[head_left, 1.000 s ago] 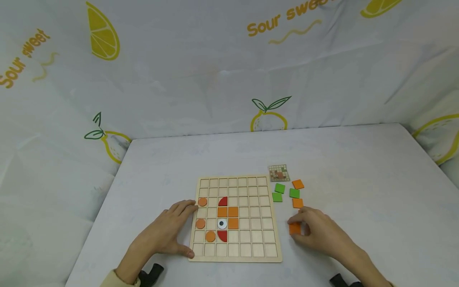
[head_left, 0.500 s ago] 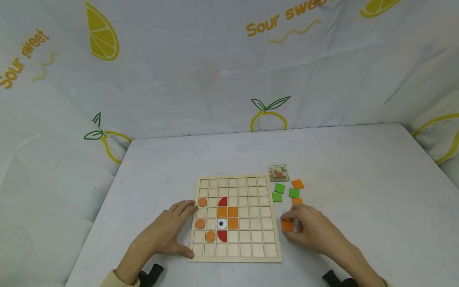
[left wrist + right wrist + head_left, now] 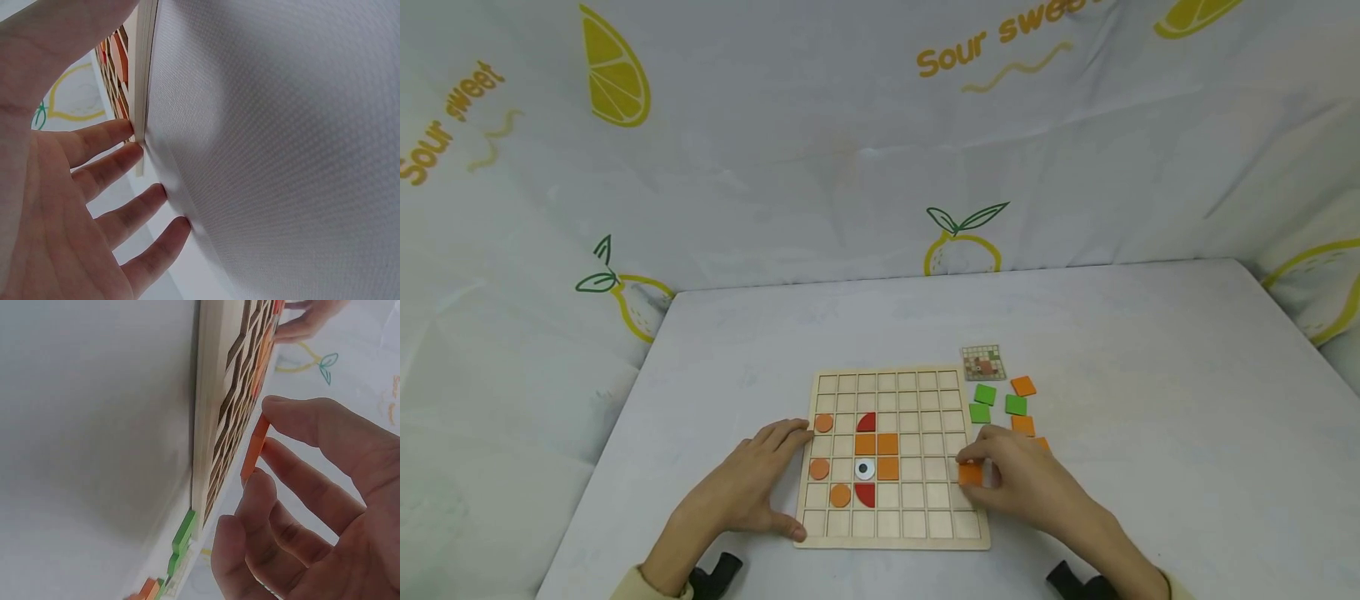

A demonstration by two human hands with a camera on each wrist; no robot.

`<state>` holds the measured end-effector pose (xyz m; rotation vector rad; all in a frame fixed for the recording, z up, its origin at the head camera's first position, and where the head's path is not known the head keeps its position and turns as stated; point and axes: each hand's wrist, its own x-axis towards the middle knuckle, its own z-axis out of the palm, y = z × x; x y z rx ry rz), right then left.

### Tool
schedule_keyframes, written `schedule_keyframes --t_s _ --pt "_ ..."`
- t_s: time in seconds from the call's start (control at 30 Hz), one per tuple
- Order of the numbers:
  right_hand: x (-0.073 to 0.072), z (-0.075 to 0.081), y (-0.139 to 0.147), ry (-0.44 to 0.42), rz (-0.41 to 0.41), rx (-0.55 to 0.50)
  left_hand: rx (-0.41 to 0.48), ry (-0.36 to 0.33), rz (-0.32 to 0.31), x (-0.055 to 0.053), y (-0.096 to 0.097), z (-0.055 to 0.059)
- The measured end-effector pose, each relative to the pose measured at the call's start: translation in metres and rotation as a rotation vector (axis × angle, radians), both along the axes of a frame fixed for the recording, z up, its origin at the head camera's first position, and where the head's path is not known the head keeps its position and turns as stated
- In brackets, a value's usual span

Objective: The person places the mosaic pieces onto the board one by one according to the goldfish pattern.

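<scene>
An orange square tile [image 3: 970, 475] is pinched between the thumb and fingers of my right hand [image 3: 1033, 477], over the right edge of the wooden grid board [image 3: 925, 543]. In the right wrist view the tile [image 3: 255, 447] is held just off the board. My left hand [image 3: 748, 483] rests along the board's left edge, fingers spread, thumb at the near corner; the left wrist view shows its fingertips [image 3: 134, 147] touching the rim. In the grid lie orange squares [image 3: 887, 468], orange discs [image 3: 840, 496], red quarter-circles [image 3: 865, 496] and a white eye disc [image 3: 865, 469].
Right of the board lie green squares [image 3: 985, 394] and loose orange squares [image 3: 1022, 386], one partly hidden behind my right hand. A small pattern card [image 3: 983, 363] lies at the board's far right corner. White cloth with lemon prints hangs behind the table [image 3: 1150, 375].
My right hand has moved left with the orange square tile, from the table to over the board's right edge. An orange tile it had covered now shows behind it. The left hand stays put.
</scene>
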<state>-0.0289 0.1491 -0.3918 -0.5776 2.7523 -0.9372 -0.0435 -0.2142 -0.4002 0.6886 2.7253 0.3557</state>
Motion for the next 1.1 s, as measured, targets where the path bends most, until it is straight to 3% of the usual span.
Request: schedule_keyframes --t_s 0.7,1.1 --pt "0.001 0.002 -0.060 -0.031 0.075 -0.032 0.002 0.006 -0.007 0.000 -0.001 0.000" --pt "0.002 -0.006 -0.082 0.019 0.154 -0.071 0.009 0.017 -0.012 0.000 -0.002 -0.002"
